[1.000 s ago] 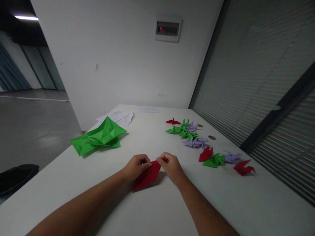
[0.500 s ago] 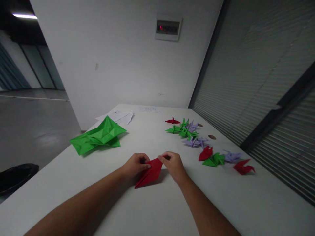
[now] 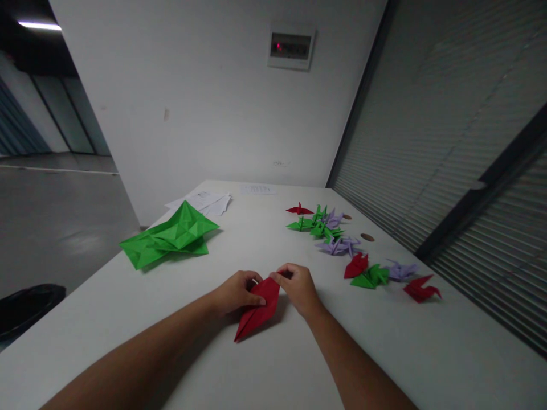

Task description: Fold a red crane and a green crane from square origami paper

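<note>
Folded into a creased, pointed diamond, the red paper slants over the table, its near tip angled left.

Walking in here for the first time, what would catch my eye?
Probably the bright red paper, held by the left hand and right hand over the white table. Next, the large green folded paper on the table's left side. Then the small red, green and lilac folded figures scattered along the right, near the blinds.
</note>
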Tool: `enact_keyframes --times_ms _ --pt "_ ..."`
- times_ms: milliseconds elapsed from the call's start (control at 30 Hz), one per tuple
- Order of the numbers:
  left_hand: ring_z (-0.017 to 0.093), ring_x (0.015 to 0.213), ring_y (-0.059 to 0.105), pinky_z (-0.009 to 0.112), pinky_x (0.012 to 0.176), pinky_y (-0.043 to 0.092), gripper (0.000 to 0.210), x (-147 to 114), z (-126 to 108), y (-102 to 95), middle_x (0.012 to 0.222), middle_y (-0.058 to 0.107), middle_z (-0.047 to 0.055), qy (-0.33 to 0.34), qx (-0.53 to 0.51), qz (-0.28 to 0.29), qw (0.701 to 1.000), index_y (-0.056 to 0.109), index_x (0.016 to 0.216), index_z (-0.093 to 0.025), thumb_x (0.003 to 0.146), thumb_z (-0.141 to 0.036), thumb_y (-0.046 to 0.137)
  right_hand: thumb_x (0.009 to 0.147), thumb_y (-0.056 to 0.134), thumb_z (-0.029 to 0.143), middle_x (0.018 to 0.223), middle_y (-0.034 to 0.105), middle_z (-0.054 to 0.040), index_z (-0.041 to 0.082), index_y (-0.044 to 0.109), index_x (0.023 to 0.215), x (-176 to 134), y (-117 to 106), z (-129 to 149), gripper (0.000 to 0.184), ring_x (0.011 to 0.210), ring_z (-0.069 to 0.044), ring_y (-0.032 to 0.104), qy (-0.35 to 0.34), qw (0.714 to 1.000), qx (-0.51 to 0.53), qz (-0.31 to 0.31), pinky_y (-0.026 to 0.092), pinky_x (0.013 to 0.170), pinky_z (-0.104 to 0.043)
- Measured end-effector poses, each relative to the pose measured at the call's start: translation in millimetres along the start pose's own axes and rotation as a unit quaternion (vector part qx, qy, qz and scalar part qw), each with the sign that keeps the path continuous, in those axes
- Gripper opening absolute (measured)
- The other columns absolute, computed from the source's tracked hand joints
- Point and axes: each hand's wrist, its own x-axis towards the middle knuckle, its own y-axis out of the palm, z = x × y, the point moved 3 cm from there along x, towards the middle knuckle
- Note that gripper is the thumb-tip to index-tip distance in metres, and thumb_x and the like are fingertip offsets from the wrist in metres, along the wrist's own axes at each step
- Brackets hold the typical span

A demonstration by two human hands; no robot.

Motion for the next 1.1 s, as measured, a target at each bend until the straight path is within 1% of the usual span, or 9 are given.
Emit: enact_keyframes --times_ms 67,133,300,500,667,900,1100 --pt "0.017 0.064 0.065 0.024 0.054 0.043 0.048 0.9 1.9 -0.5 0.077 0.073 0.004 -0.008 0.031 -0.004 0.999 0.066 0.097 -0.014 0.059 -0.032 0.091 0.072 0.077 0.038 0.058 0.065 -0.0017 0.018 0.068 0.063 -0.4 0.8 0.6 0.024 0.056 -0.016 0.055 0.002 1.0 0.006 0.001 0.042 0.054 -0.027" --pt "0.018 0.064 0.066 0.024 0.054 0.044 0.047 1.2 1.4 -0.5 0.078 0.073 0.004 -0.009 0.033 -0.004 0.999 0.065 0.099 -0.015 0.06 -0.029 0.089 0.072 0.076 0.038 0.057 0.064 -0.0014 0.017 0.068 0.063 -0.5 1.2 0.7 0.024 0.055 -0.016 0.055 0.001 1.0 0.009 0.0 0.042 0.053 -0.027" --pt "0.019 0.064 0.067 0.024 0.054 0.046 0.051 -1.1 -3.1 0.8 0.077 0.074 0.004 -0.018 0.011 0.001 1.0 0.061 0.101 -0.016 0.059 -0.028 0.088 0.073 0.076 0.04 0.057 0.063 -0.0009 0.017 0.068 0.063 0.6 -1.3 0.5 0.026 0.055 -0.016 0.053 0.004 1.0 0.016 -0.015 0.04 0.053 -0.027" --pt "0.017 0.061 0.066 0.023 0.053 0.045 0.056 -1.9 -1.7 0.4 0.075 0.074 0.002 -0.027 -0.006 0.007 1.0 0.059 0.104 -0.017 0.059 -0.027 0.09 0.073 0.077 0.042 0.056 0.062 0.0 0.017 0.068 0.063 2.7 -6.0 0.7 0.028 0.055 -0.015 0.053 0.005 0.999 0.019 -0.041 0.04 0.052 -0.027" --pt "0.017 0.063 0.067 0.022 0.052 0.044 0.056 -2.7 -0.1 -2.1 0.076 0.074 0.002 -0.02 0.014 0.014 1.0 0.06 0.108 -0.017 0.062 -0.026 0.089 0.074 0.077 0.045 0.058 0.063 -0.0005 0.017 0.07 0.065 5.1 -8.4 -8.1 0.03 0.055 -0.015 0.053 0.01 0.997 0.032 -0.063 0.041 0.053 -0.027" --pt "0.016 0.064 0.066 0.022 0.054 0.045 0.055 -5.8 1.4 -3.6 0.077 0.073 0.001 -0.03 0.019 0.009 0.999 0.06 0.11 -0.018 0.062 -0.024 0.088 0.075 0.078 0.049 0.052 0.053 0.0032 0.017 0.068 0.066 9.1 -16.2 -15.2 0.035 0.048 -0.012 0.041 0.016 0.994 0.061 -0.091 0.031 0.047 -0.026" --pt "0.011 0.054 0.057 0.021 0.051 0.04 0.053 -4.3 0.5 -2.7 0.065 0.066 -0.005 -0.017 0.007 0.017 1.0 0.06 0.104 -0.017 0.06 -0.023 0.088 0.074 0.08 0.053 0.046 0.043 0.0067 0.017 0.065 0.065 11.4 -21.8 -18.8 0.04 0.043 -0.009 0.032 0.032 0.987 0.109 -0.114 0.022 0.043 -0.026"
